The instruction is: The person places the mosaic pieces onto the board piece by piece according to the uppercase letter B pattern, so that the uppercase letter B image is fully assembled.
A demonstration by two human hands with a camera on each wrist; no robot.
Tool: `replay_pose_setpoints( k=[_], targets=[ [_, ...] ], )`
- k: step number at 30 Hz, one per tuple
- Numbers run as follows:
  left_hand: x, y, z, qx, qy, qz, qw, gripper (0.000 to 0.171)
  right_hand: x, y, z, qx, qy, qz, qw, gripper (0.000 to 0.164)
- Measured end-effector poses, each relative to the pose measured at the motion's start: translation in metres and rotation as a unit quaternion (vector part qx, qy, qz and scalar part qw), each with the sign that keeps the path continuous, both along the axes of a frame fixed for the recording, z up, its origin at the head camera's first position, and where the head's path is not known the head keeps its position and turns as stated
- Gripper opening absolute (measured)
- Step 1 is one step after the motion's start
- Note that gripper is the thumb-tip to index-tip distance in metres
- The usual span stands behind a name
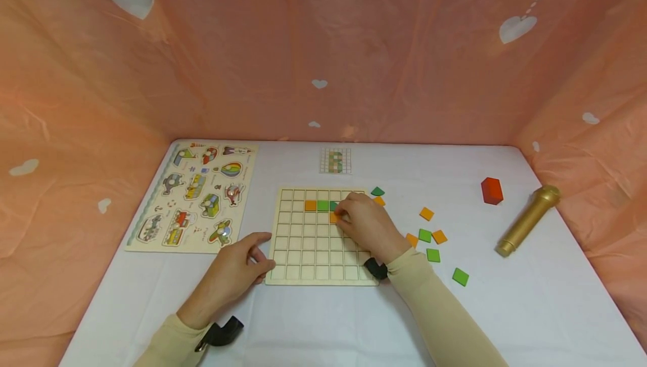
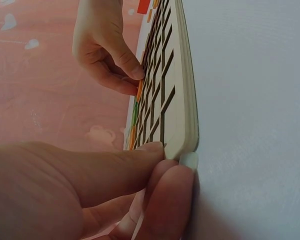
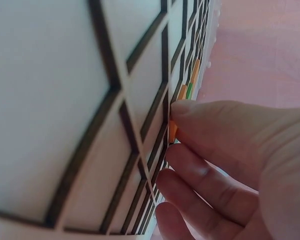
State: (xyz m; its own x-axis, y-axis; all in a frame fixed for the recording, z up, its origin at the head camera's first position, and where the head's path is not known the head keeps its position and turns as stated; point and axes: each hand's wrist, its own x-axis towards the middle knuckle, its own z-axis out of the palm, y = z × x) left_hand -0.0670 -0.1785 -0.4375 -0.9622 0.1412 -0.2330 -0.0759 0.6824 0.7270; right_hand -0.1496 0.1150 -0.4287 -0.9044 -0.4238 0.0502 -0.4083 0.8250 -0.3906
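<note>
A pale wooden grid board (image 1: pixel 301 243) lies on the white table. In its upper rows sit an orange square tile (image 1: pixel 310 205), a green tile (image 1: pixel 323 205), a dark green piece (image 1: pixel 333 206) and an orange tile (image 1: pixel 333 218). My right hand (image 1: pixel 366 223) is over the board's upper right; its thumb and finger pinch another orange tile (image 3: pixel 173 132) against the grid. The right fingers partly hide the cells there. My left hand (image 1: pixel 232 268) grips the board's near left corner, thumb (image 2: pixel 149 150) on the top face and a finger beside the edge.
Loose orange tiles (image 1: pixel 427 213) and green tiles (image 1: pixel 460 276) lie right of the board, with a dark green piece (image 1: pixel 377 191). A small pattern card (image 1: pixel 336 161) lies behind it, a picture puzzle (image 1: pixel 202 198) left. Far right are a red block (image 1: pixel 492 191) and a gold tube (image 1: pixel 527 221).
</note>
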Motion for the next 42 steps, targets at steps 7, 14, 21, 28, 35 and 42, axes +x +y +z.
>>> replay_pose_setpoints(
  k=[7, 14, 21, 28, 35, 42],
  targets=[
    [-0.001, 0.000, 0.001, -0.001, -0.003, 0.002, 1.0000, 0.058, 0.000, 0.000, 0.002, 0.003, -0.008, -0.006, 1.000, 0.015],
    [-0.001, 0.000, 0.001, -0.004, -0.010, 0.005, 0.9999, 0.059, 0.000, 0.004, 0.003, -0.013, -0.008, -0.017, 1.000, 0.014],
    [0.000, 0.000, 0.000, -0.002, -0.016, 0.008, 0.9998, 0.059, -0.003, 0.010, 0.006, -0.019, -0.018, -0.026, 0.999, 0.017],
    [-0.001, 0.000, 0.000, 0.000, -0.012, 0.004, 0.9999, 0.059, -0.006, 0.020, 0.011, -0.025, -0.027, -0.044, 0.998, 0.022],
    [-0.001, 0.000, -0.001, 0.002, -0.008, 0.002, 1.0000, 0.059, -0.010, 0.033, 0.013, -0.033, -0.032, -0.069, 0.997, 0.020],
    [-0.001, 0.000, 0.000, 0.002, -0.007, 0.003, 1.0000, 0.059, -0.013, 0.052, 0.016, -0.047, -0.042, -0.109, 0.992, 0.023]
  ],
)
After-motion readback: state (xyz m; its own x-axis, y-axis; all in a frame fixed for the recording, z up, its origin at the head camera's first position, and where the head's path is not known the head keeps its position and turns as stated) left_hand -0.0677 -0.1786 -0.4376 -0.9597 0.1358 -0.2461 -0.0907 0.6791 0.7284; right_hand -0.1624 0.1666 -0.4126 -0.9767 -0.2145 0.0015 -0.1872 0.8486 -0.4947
